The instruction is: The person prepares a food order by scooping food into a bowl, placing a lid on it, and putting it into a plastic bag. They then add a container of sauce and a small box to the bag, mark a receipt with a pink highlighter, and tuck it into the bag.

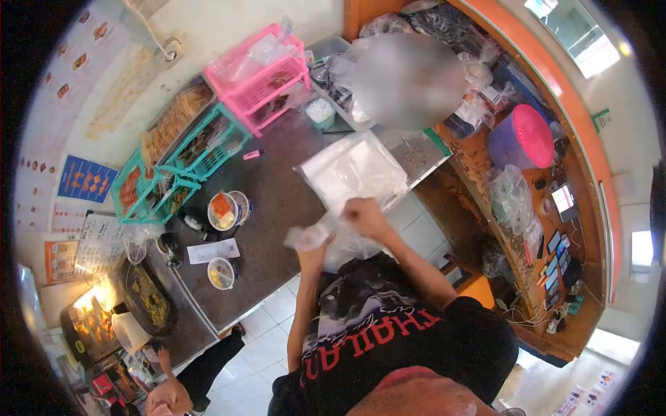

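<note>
My left hand (311,251) is closed around a whitish translucent item, blurred by motion, near the front edge of the dark table. Beside it, my right hand (363,215) has its fingers pinched together at a clear plastic bag (344,251) that hangs between the hands in front of the black shirt. A stack of flat clear bags (356,168) lies on the table just beyond both hands. To the left stand food cups (223,212) with red and yellow contents, a paper slip (212,252) and another cup (222,274).
Teal baskets (161,182) and a pink rack (260,73) line the back. A white-filled tub (320,111) stands beside the rack. On the right, a wooden counter holds a purple bucket (521,137) and phones (553,265). Another person (170,395) is at lower left, by a grill.
</note>
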The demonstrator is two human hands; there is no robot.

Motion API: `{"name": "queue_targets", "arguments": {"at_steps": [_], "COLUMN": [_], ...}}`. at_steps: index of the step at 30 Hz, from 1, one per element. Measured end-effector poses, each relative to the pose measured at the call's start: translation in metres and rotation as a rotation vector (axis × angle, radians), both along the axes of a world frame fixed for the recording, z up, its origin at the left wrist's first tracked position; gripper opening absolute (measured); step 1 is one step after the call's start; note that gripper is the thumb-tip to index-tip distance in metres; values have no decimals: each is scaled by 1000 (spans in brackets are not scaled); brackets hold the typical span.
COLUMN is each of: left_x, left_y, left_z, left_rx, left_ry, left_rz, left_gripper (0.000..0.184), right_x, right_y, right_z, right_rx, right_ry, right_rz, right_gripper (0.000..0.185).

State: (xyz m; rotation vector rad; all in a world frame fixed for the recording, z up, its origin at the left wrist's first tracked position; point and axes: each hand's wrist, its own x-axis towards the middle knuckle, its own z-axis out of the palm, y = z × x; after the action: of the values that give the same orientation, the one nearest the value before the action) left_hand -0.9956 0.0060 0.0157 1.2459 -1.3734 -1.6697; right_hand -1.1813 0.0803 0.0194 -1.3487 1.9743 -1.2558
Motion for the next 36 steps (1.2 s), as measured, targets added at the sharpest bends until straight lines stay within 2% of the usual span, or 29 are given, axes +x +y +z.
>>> {"name": "queue_targets", "arguments": {"at_steps": [2, 3, 4, 6, 7, 8, 9, 10, 12, 14, 15, 17, 18, 20, 21, 22, 24, 25, 26, 27, 28, 29, 31, 32, 34, 36], "left_x": [54, 67, 80, 89, 75, 60, 54, 41, 15, 19, 20, 65, 85, 114, 108, 92, 66, 61, 59, 59, 62, 71, 101, 103, 100, 111], "left_y": [-20, -27, -34, -33, -31, -29, -27, -22, -13, -11, -12, -37, -49, -53, -57, -62, -61, -45, -26, -14, -16, -16, 16, 33, 44, 21], "left_z": [-50, -50, -48, -40, -36, -29, -47, -25, 4, 23, 29, 6, -11, -44, -29, 12, 89, 122, 153, 163, 143, 97, -75, -98, -92, -113], "left_rx": [-477, -459, -437, -414, -420, -420, -405, -457, -649, -717, -751, -776, -691, -477, -545, -608, -775, -900, -1021, -1097, -1046, -918, -488, -402, -110, 413], "left_ry": [-221, -258, -304, -332, -303, -315, -274, -320, -294, -436, -505, -620, -685, -811, -792, -772, -717, -654, -580, -532, -538, -567, -567, -559, -562, 301], "left_rz": [-108, -61, 5, 171, 256, 362, 382, 268, 35, -23, -62, 224, 137, -63, -12, 44, 163, 227, 285, 331, 350, 346, 352, 372, 481, 506], "left_gripper": [21, 21, 21, 17, 13, 10, 11, 11, 15, 16, 16, 11, 13, 16, 18, 20, 23, 25, 26, 27, 28, 30, 28, 21, 23, 17], "right_x": [-48, -71, -81, -79, -80, -69, -51, -34, 23, 34, 17, -22, -31, -37, -43, -49, -40, -47, -59, -70, -81, -87, -64, -49, -33, -34], "right_y": [22, 37, 45, 46, 44, 37, 27, 12, -21, -33, -35, -38, -38, -49, -64, -75, -77, -68, -52, -39, -27, -12, 16, 24, 27, 16], "right_z": [-7, -14, 1, 4, -9, -2, 19, 45, 100, 94, 60, 30, 41, 25, 29, 47, 161, 184, 170, 130, 65, 2, -35, -24, -21, -66], "right_rx": [-14, 37, 34, 80, 11, 192, 166, 115, -37, -104, -94, -8, 53, 226, 104, -21, -322, -473, -499, -377, -125, 276, 530, 487, 471, 278], "right_ry": [275, 230, 120, 351, 346, 215, 418, 622, 604, 573, 548, 408, 502, 628, 728, 828, 689, 689, 748, 856, 1019, 1115, 850, 670, 199, -668], "right_rz": [-204, -352, -354, -347, -369, -447, -400, -366, -78, 61, 73, -5, 98, 296, 267, 239, 31, -77, -144, -133, -34, 203, 359, 301, 207, 78], "right_gripper": [15, 14, 15, 16, 22, 29, 33, 38, 31, 26, 23, 16, 19, 27, 28, 30, 35, 30, 27, 25, 26, 28, 27, 27, 30, 20]}}
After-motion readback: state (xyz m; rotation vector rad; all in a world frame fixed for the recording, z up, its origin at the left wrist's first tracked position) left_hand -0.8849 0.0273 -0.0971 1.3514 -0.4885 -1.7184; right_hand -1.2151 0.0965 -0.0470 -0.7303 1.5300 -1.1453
